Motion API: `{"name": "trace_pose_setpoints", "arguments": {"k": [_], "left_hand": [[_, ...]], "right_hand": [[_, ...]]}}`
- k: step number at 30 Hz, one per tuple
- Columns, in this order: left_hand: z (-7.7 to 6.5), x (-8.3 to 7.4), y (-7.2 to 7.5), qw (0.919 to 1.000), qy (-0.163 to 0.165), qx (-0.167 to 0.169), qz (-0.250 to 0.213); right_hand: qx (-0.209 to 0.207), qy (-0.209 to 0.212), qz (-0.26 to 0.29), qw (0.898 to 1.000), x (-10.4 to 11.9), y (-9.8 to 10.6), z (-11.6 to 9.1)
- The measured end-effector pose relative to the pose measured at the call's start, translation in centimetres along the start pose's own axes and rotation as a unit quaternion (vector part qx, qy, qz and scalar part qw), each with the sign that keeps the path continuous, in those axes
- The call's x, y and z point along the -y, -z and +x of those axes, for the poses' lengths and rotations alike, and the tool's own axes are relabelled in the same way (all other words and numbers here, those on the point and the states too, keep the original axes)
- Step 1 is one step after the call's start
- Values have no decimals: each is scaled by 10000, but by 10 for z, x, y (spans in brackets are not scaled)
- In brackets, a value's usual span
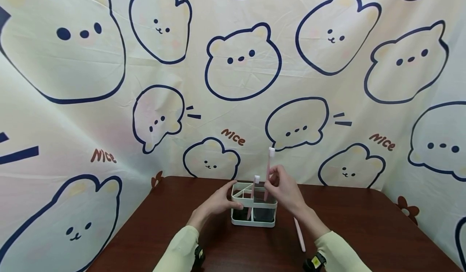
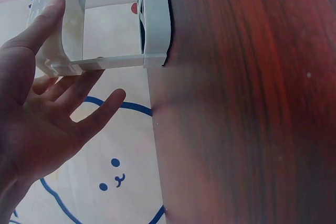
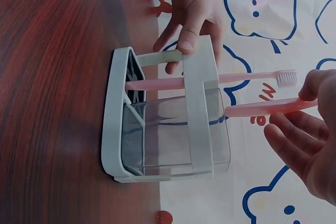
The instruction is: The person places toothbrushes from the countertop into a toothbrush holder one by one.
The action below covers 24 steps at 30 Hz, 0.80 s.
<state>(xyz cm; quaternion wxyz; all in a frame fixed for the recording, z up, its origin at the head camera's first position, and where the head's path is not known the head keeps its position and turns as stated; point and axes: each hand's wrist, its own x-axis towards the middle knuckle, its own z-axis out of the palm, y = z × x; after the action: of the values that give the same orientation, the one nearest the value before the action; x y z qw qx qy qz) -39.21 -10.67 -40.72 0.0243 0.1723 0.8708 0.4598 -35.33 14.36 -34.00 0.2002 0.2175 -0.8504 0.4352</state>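
- The left hand (image 1: 214, 202) is gripping the upper band of the holder (image 1: 263, 204) between thumb and fingers.
- The right hand (image 1: 287, 189) is pinching a pink toothbrush (image 3: 262, 107), whose lower end is hovering by the clear cup's (image 3: 168, 145) mouth.
- Brush-loading is apparently underway: a second brush (image 1: 253, 189) is standing in the holder, a third (image 1: 299, 235) lying on the table (image 1: 349, 211).
- Lowering straight, then releasing, is seemingly being called for.

A creased cream fabric backdrop (image 1: 251, 116) hangs behind and to both sides of a dark reddish-brown wood-grain table (image 1: 145, 231). Navy-outlined cartoon bear heads (image 1: 243, 75) cover the backdrop, with rust-coloured "Nice" lettering (image 1: 233, 137) repeated between them and brown flowers (image 1: 413, 210) printed low down. Pale, soft light falls on the backdrop, cooler at the lower left.
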Motion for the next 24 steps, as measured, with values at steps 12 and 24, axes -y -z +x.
{"name": "trace_pose_setpoints", "arguments": {"k": [12,24], "left_hand": [[0,0,-1,10000,25,-13,8],[2,1,-1,10000,-32,13,-51]], "right_hand": [[-39,-47,198,9998,3,-7,4],[24,-143,420,9990,5,-16,8]]}}
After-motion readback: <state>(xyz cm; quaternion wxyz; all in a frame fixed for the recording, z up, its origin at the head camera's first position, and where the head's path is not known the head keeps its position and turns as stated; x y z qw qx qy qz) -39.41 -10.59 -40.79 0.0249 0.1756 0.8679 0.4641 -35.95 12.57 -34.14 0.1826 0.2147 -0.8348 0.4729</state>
